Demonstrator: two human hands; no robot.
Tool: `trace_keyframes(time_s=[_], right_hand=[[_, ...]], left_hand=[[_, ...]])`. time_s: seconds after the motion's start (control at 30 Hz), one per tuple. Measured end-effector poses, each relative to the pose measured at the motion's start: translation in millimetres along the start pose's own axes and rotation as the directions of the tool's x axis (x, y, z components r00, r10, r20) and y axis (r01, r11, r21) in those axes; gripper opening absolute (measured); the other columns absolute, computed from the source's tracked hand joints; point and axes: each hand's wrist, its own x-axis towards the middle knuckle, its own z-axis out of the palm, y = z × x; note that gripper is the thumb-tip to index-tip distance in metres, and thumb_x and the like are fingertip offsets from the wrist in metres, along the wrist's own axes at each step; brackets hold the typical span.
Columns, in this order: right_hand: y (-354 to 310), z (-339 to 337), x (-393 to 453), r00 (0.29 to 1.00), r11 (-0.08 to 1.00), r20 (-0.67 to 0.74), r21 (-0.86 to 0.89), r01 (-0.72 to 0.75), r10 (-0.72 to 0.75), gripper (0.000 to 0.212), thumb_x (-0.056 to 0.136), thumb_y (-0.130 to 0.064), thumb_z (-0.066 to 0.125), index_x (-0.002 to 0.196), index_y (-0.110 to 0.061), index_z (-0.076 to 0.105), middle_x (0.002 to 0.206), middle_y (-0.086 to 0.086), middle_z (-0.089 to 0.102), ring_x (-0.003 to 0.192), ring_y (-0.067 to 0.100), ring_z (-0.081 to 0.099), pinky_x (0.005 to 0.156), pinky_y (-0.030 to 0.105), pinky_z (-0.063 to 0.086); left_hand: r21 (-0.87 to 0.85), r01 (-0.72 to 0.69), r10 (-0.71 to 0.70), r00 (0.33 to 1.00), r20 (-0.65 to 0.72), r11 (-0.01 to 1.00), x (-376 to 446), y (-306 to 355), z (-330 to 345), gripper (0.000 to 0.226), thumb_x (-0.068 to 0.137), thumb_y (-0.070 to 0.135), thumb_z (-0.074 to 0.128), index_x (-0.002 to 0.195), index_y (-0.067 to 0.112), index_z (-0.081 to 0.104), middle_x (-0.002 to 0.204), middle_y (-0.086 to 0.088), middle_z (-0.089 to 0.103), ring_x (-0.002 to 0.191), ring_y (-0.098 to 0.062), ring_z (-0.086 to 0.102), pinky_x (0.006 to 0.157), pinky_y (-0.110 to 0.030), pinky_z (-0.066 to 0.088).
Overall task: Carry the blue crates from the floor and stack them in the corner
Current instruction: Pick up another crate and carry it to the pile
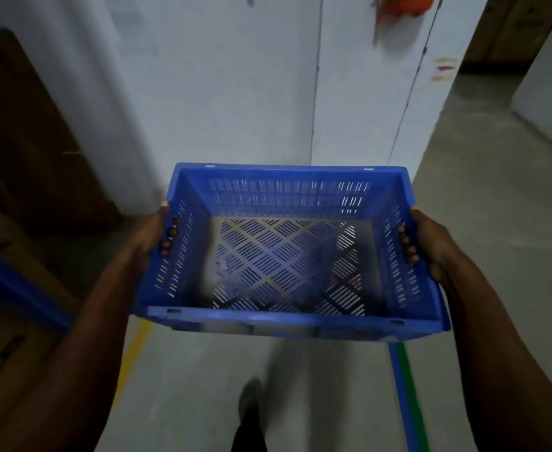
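— Item one?

— One blue slotted plastic crate (287, 256), rectangular, open side up, nothing inside it. It is off the floor, carried level in front of the person, between both arms.

— How is it held?

— By its short ends. The left hand (152, 238) grips the left end: thumb lies on the rim, fingertips (167, 238) curl through the handle slot and show inside the wall. The right hand (431, 246) grips the right end the same way, with its fingertips (406, 244) showing through that slot. Both hands are closed round the crate's walls (neither is slack).

— Condition of the crate?

— Floor panel perforated in a diamond pattern of slits; side walls carry rows of vertical slits. The pale floor shows through them.

— Surroundings?

— Item two: white panelled wall (235, 76) straight ahead, just beyond the crate's far rim. Item three: brown cardboard boxes (23, 125), stacked at the left, dim and blurred. Item four: blue metal rack beam (17, 282) at the lower left, in front of more cardboard. Item five: grey concrete floor (483, 197), with a yellow painted line (134, 350) at the left and a blue and green line (408, 402) at the right, both running under the crate. Item six: one dark shoe (250, 398) below the crate, blurred.

— Anything on the wall?

— A red and yellow object (405, 4) at the top edge (too cropped to identify).
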Motion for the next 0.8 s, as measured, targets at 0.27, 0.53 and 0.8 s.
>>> trace_keyframes(time_s=[0.27, 0.53, 0.8], right_hand=[[-62, 90, 131, 1.0, 1.0, 0.012, 0.019, -0.019, 0.019, 0.051, 0.098, -0.061, 0.038, 0.076, -0.016, 0.05, 0.057, -0.002, 0.038, 0.042, 0.012, 0.025, 0.036, 0.02, 0.022], [-101, 137, 242, 0.998, 0.998, 0.018, -0.011, -0.068, 0.068, 0.048, 0.096, -0.059, 0.036, 0.076, -0.017, 0.048, 0.06, 0.0, 0.038, 0.043, 0.013, 0.027, 0.037, 0.022, 0.025], [-110, 159, 324, 0.992, 0.991, 0.032, -0.058, -0.122, 0.124, 0.046, 0.097, -0.056, 0.035, 0.076, -0.018, 0.048, 0.061, 0.0, 0.039, 0.044, 0.012, 0.028, 0.037, 0.023, 0.027]], left_hand=[[0.027, -0.049, 0.048, 0.998, 0.051, 0.998, 175, 68, -9, 0.048, 0.103, 0.056, 0.038, 0.08, 0.018, 0.058, 0.066, 0.001, 0.046, 0.036, -0.01, 0.033, 0.037, -0.017, 0.027], [0.058, -0.038, 0.033, 0.997, 0.076, 0.998, 299, 114, 15, 0.047, 0.103, 0.054, 0.04, 0.084, 0.016, 0.059, 0.068, 0.0, 0.05, 0.048, -0.015, 0.034, 0.046, -0.025, 0.029], [0.095, 0.009, -0.017, 0.996, 0.084, 0.995, 382, 116, 41, 0.047, 0.104, 0.052, 0.038, 0.086, 0.014, 0.058, 0.067, -0.001, 0.051, 0.048, -0.015, 0.037, 0.047, -0.027, 0.032]])
